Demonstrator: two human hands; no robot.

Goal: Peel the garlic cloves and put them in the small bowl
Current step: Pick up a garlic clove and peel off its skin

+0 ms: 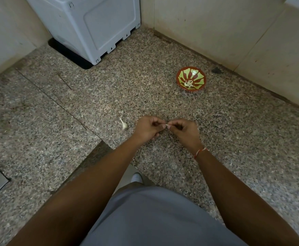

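Both hands, left hand (147,127) and right hand (182,129), pinching garlic clove (167,125) ends, long axis left-right; small bowl (191,78) beyond

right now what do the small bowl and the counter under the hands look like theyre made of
Small bowl: probably glazed ceramic, or possibly melamine; red-brown rim, painted green petal pattern, slight sheen. Counter: looks like polished granite, a speckled grey, pink and black grain with a seam line running across it.
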